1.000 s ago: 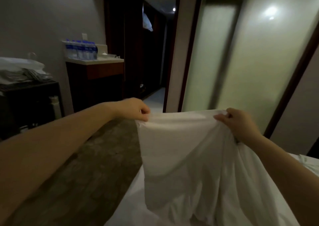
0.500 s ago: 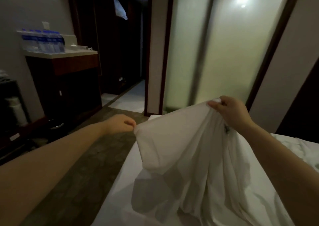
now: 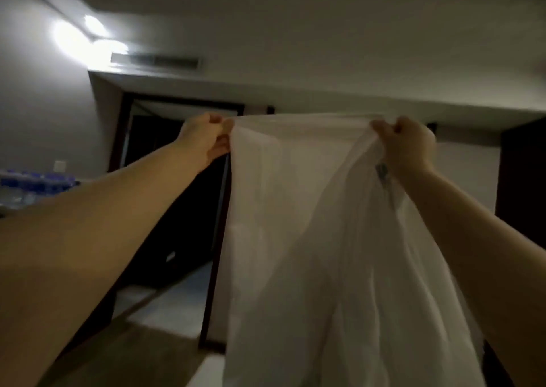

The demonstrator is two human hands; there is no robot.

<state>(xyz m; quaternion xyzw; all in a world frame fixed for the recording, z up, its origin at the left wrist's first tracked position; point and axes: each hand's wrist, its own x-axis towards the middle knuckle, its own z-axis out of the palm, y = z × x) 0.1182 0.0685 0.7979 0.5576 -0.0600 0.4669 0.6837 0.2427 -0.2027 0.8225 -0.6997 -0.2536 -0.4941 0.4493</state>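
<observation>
I think you were at the step of lifting and shaking out the white sheet (image 3: 295,209) to get it open and flat. Your left hand (image 3: 206,138) pinched the top edge at its left corner, with thumb and fingers curled tight on the cloth. Your right hand (image 3: 407,147) gripped a bunch of the same top edge on the other side, fingers curled round it. The edge ran tight and almost level between your two hands. It was up high in front of you, about as high as the top of the dark doorway (image 3: 177,209). The rest of the sheet hung down from your hands in long soft folds, and the right side was more bunched than the left. A small dark tag (image 3: 382,174) showed on the cloth just under your right hand. The bottom of the sheet ran out of the picture, so I could not tell where it ended. The next move, I think, called for a quick snap down and away from you, with both hands holding tight so the corners did not slip. Your hands would also need to pull wider apart to smooth the bunched side. Some water bottles (image 3: 32,180) stood off to your left, well apart from the sheet.
</observation>
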